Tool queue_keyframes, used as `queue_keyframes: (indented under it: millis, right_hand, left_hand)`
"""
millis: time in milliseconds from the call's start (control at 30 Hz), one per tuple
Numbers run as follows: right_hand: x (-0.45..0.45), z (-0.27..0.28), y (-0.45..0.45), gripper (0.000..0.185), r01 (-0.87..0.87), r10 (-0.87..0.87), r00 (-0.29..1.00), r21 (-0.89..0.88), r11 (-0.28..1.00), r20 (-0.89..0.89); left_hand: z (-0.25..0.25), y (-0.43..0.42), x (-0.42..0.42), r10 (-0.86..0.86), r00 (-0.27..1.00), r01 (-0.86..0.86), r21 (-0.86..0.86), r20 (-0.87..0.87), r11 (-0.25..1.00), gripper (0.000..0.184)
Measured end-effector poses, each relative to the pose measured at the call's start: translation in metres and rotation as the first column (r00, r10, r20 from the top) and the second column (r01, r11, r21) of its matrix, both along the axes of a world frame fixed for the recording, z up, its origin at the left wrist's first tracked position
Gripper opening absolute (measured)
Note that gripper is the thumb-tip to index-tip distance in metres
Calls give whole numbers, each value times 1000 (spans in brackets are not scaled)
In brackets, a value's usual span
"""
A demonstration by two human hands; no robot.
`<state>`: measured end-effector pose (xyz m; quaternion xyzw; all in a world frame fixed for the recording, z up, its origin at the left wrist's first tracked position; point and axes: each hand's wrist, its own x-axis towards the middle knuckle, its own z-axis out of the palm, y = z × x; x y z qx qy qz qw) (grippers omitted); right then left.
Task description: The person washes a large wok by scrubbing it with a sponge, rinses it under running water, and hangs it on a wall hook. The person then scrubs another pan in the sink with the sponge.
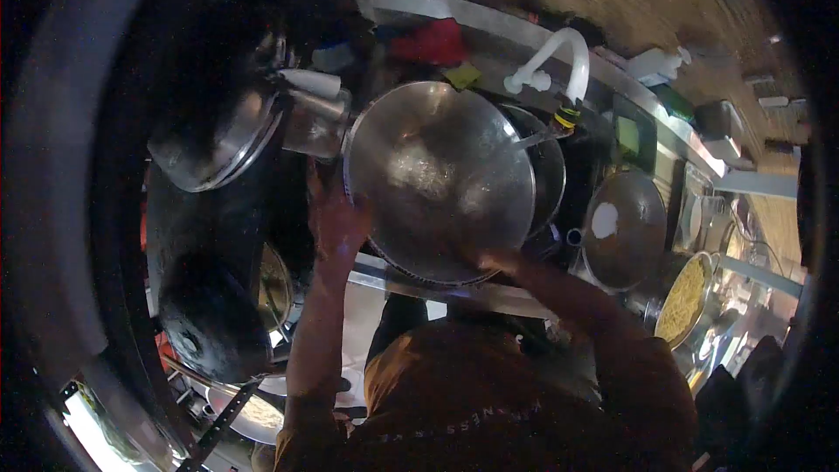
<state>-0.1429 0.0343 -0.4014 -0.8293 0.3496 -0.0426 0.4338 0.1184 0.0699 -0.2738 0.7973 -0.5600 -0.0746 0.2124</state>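
A large, shiny metal bowl [428, 149] sits at the sink in front of me, its inside facing up. My left hand [339, 220] is at the bowl's left rim, with the thumb side against the edge and the fingers closed on it. My right hand [496, 259] reaches over the near right rim into the bowl's lower part; its fingers are dark and smeared. A white curved faucet [577, 61] with a black and yellow tip ends above the bowl's right edge, and a pale stream runs from it into the bowl. Behind that edge shows a second metal pot [549, 170].
Right of the sink stand a metal bowl with something white [625, 249] and a container of noodles [682, 301]. At left are a metal pan [214, 153], a metal container [316, 131] and a dark wok [210, 323]. A red cloth [437, 42] lies behind the bowl.
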Motion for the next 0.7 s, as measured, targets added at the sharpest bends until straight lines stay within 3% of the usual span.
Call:
queue_keyframes:
  millis: [100,233,367,500,700]
  right_hand:
    - [-21,-38,-47,42,206,-246,963,-289,935,-109]
    - [35,-78,-91,40,429,-496,861,-365,827,-111]
    - [120,-65,-84,39,468,-500,864,-274,840,-57]
    - [175,-12,-47,38,444,-437,895,-103,890,85]
    - [136,78,55,37,413,-418,830,99,905,370]
  left_hand:
    - [-2,-2,2,-68,994,61,-83,-85,995,48]
    - [-3,3,1,-71,996,67,-84,-47,994,34]
    - [-4,0,1,-119,992,122,-123,34,985,26]
    - [-13,1,1,-34,999,33,-115,-7,993,19]
    - [-23,1,10,0,998,-2,-31,-63,1000,18]
